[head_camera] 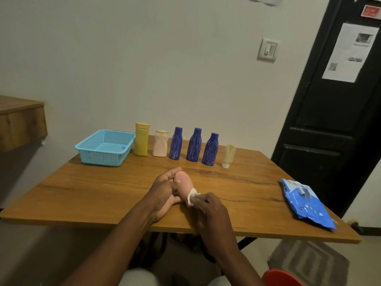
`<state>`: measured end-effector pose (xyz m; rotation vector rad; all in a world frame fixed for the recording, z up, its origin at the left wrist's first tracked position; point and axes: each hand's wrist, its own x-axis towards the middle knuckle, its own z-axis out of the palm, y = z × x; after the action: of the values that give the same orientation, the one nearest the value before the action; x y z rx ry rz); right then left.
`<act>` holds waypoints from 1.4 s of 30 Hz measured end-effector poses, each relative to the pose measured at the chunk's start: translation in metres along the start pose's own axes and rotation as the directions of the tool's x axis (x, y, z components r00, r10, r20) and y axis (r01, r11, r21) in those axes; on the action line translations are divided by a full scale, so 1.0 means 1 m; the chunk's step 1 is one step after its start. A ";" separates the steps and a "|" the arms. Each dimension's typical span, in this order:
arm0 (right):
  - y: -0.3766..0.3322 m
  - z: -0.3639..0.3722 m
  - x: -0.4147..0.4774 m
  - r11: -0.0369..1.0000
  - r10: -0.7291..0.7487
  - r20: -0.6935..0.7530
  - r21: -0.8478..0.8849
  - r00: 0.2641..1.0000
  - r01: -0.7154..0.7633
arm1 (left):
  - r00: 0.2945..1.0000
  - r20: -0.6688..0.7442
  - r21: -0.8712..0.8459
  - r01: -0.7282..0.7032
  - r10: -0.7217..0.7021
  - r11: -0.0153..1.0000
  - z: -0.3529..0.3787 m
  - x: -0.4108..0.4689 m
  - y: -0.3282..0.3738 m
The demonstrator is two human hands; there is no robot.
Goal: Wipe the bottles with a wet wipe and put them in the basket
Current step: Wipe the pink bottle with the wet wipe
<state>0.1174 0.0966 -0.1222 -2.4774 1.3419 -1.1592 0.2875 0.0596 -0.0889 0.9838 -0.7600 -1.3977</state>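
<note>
Closest in, the right hand (208,209) pinches a folded white wet wipe (191,198) between its curled fingers and presses it against the lower part of a pink bottle (184,180). The left hand (165,193), just to the left of it, wraps around that bottle from the side and underneath. It holds the bottle tilted, low over the worktop (92,193), with its rounded end pointing away from the person. This looks like a hold chosen to steady the bottle against the rubbing and to let it be turned so the wipe reaches every side. Well off to the right of the right hand lies a blue wet wipe pack (307,203), flat near the worktop's edge, likely parked there within reach for a fresh sheet. Beyond both hands a row of bottles stands upright near the wall: a yellow bottle (141,141), a pale peach bottle (160,144), three dark blue bottles (194,146) and, rightmost, a small pale tube (228,155) resting on its white cap. The row seems to wait its turn for cleaning. Farthest out, beyond and to the left of the left hand, the light blue basket (103,159) sits just beside the yellow bottle and holds no bottle, so the task appears to be at its first bottle.
</note>
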 end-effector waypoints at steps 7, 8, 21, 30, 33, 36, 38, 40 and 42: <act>0.001 0.002 -0.004 0.998 -0.044 -0.074 0.035 0.996 0.047 | 0.997 -0.075 -0.027 0.034 -0.036 0.999 0.000 0.001 0.003; 0.001 0.003 -0.004 0.998 -0.052 -0.085 0.038 0.995 0.055 | 0.996 -0.082 -0.027 0.039 -0.041 0.999 0.001 0.001 0.003; 0.003 0.003 0.010 0.938 0.267 -0.195 0.279 0.944 -0.208 | 0.994 -0.093 -0.071 0.044 -0.050 0.997 0.003 0.001 0.002; -0.003 0.006 0.006 0.988 0.087 -0.156 0.138 0.984 -0.066 | 0.989 -0.147 -0.049 0.024 -0.031 0.998 0.001 0.005 0.001; 0.004 0.000 0.011 0.984 0.144 -0.165 0.133 0.976 -0.123 | 0.989 -0.141 -0.049 0.041 -0.047 0.998 0.002 0.006 0.001; 0.003 -0.001 0.014 0.993 0.092 -0.197 0.090 0.976 -0.075 | 0.987 -0.153 -0.059 0.035 -0.043 0.998 0.002 0.007 0.001; 0.000 0.002 0.013 1.000 0.014 -0.178 0.025 0.984 -0.010 | 0.988 -0.153 -0.060 0.027 -0.036 0.998 0.002 0.007 0.001; -0.001 0.006 0.010 0.999 -0.028 -0.137 -0.021 0.990 0.025 | 0.987 -0.156 -0.055 0.027 -0.036 0.998 0.002 0.007 0.001; 0.001 0.007 0.008 1.000 0.005 -0.124 -0.014 0.992 -0.007 | 0.987 -0.156 -0.040 0.020 -0.026 0.999 0.002 0.008 0.000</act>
<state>0.1238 0.0880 -0.1226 -2.4457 1.3919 -1.3262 0.2867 0.0517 -0.0886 1.0615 -0.6044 -1.3329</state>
